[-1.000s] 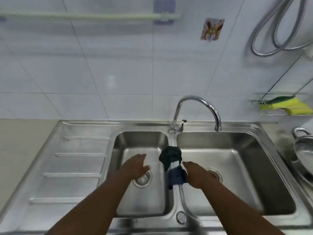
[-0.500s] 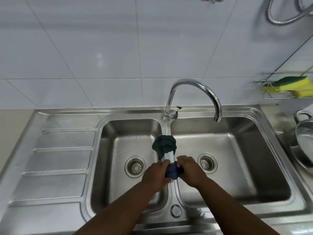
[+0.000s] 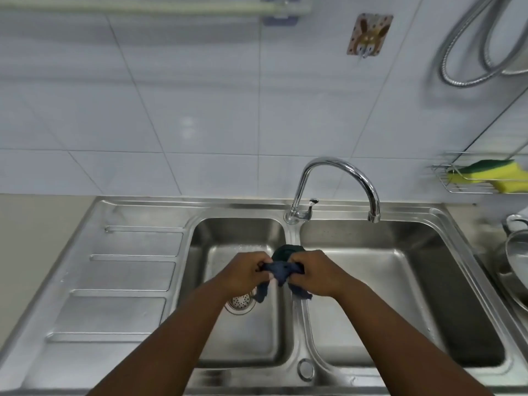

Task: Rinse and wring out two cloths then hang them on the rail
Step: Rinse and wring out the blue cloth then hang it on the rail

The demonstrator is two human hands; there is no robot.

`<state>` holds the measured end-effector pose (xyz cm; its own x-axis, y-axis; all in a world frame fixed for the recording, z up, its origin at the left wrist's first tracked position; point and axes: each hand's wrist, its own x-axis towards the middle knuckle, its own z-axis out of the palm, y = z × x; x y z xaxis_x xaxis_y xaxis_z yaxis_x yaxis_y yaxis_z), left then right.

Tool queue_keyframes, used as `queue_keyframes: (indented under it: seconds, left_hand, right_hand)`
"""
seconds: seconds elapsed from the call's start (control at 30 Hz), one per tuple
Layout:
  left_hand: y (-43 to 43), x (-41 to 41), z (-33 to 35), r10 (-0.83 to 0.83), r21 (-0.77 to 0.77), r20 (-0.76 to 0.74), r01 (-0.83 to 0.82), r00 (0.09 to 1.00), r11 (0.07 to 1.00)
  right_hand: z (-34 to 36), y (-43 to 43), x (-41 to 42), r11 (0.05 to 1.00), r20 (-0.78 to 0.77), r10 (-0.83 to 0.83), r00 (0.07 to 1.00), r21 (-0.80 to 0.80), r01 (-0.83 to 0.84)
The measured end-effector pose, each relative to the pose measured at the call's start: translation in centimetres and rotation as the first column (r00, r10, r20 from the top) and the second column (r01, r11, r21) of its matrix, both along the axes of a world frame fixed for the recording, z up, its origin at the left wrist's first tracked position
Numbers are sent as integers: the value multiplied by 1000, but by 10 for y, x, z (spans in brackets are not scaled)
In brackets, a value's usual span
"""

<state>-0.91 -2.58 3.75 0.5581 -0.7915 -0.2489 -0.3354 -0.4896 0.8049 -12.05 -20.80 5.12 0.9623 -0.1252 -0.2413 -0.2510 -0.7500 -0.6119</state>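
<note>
A dark blue cloth (image 3: 281,270) is bunched between my left hand (image 3: 243,271) and my right hand (image 3: 314,271), lifted just above the divider of the double sink (image 3: 294,232). Both hands grip it, and its ends dangle below my fingers. A dark green cloth (image 3: 285,250) lies on the divider right behind my hands, mostly hidden. The pale rail (image 3: 154,8) runs along the tiled wall at the top left. The tap (image 3: 337,178) arches over the right basin with no water running.
The drainboard (image 3: 120,281) lies left of the basins. A wire rack with a yellow-green sponge (image 3: 485,174) hangs on the right wall. A metal pot (image 3: 517,252) sits at the right edge. A shower hose (image 3: 471,52) loops at the top right, near a rabbit hook (image 3: 368,34).
My left hand came over from the left basin and joined the right on the blue cloth. Both hands have lifted it off the divider, and the view tilted up.
</note>
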Motion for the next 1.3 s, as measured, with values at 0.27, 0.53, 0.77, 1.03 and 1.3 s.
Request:
queue_keyframes:
  seconds: [0.27,0.53,0.77,1.03,1.3]
  left_hand:
    - [42,13,43,48,-73,-58,-53,997,996]
    - [57,-9,57,102,-312,-324,-208,940,927]
    - [63,-16,55,265,-195,-518,-414,813,889]
    - [53,-2,63,89,-273,-928,-823,362,498]
    - [47,-5,64,368,-156,-844,-836,390,526]
  right_hand:
    - [63,53,32,982,159,-79,984,185,49]
    - [85,84,44,914,240,-222,945,389,116]
    - [93,84,37,872,326,-337,883,461,163]
    - [65,103,23,849,307,-424,852,461,257]
    - [25,99,15,838,158,-351,923,492,234]
